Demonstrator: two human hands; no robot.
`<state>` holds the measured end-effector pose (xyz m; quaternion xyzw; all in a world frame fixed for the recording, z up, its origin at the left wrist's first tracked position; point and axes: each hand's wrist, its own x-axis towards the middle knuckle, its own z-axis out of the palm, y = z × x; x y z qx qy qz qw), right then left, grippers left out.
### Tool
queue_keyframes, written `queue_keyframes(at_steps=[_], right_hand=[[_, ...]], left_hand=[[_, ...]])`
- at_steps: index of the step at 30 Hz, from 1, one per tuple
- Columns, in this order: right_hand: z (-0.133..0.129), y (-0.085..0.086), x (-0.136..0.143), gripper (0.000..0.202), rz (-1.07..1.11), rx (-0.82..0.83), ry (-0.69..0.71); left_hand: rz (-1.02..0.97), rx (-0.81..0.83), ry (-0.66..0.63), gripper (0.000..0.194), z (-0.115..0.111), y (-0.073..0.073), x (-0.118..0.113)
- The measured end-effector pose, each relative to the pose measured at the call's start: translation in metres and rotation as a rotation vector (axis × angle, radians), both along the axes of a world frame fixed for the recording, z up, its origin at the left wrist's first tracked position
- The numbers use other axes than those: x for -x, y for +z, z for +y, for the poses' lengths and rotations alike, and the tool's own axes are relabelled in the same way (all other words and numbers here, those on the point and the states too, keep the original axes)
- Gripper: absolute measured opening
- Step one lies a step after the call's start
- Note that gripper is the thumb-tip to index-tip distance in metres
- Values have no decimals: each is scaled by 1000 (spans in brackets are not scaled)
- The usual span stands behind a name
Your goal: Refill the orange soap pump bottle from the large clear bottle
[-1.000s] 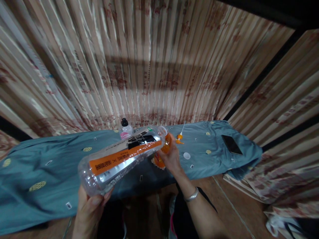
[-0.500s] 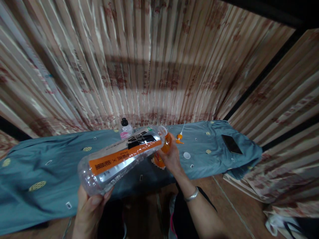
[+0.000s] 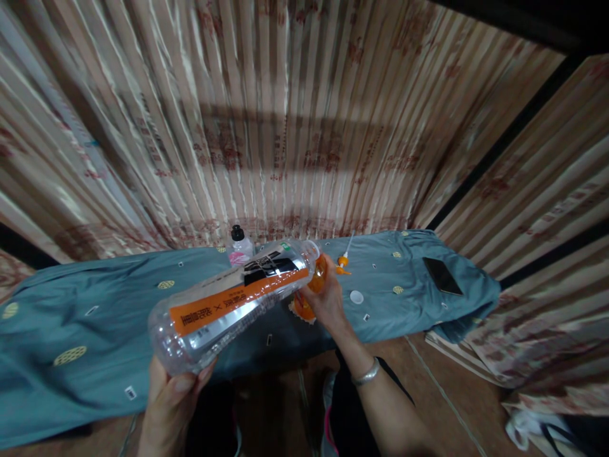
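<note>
My left hand (image 3: 177, 388) grips the base of a large clear bottle (image 3: 238, 298) with an orange, black and silver label. The bottle lies tilted, its open neck higher and pointing right. My right hand (image 3: 327, 297) is wrapped round an orange bottle (image 3: 318, 274) beneath that neck. The two mouths are close together; whether they touch is hidden. An orange pump top (image 3: 343, 261) with a pale tube lies just right of the orange bottle, and a round white cap (image 3: 356, 297) is nearer to me.
A small clear bottle with a black cap (image 3: 237, 233) stands behind the large one. A dark phone (image 3: 442, 275) lies at the right on the blue cloth (image 3: 109, 317). Pleated curtains (image 3: 295, 127) hang behind and at the right.
</note>
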<state>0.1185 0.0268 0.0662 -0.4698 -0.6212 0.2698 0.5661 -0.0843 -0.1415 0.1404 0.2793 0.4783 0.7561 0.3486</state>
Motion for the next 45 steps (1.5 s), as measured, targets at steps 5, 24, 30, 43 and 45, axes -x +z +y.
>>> queue_keyframes(at_steps=[5,24,30,43,45], right_hand=[[1,-2,1,86,7,-37,5],[1,1,1,84,-23,-57,-13],[3,1,-1,86,-21,-28,-28],[4,1,-3,84,16,-12,-3],[5,1,-4,84,10,-20,-4]], left_hand=[[28,-17,-14,79,3,-4,1],[44,-12,-38,63,9,-17,13],[80,-24,-105,58,13,-21,14],[48,8,-147,55,0,-15,4],[4,10,-137,61,-3,-15,-1]])
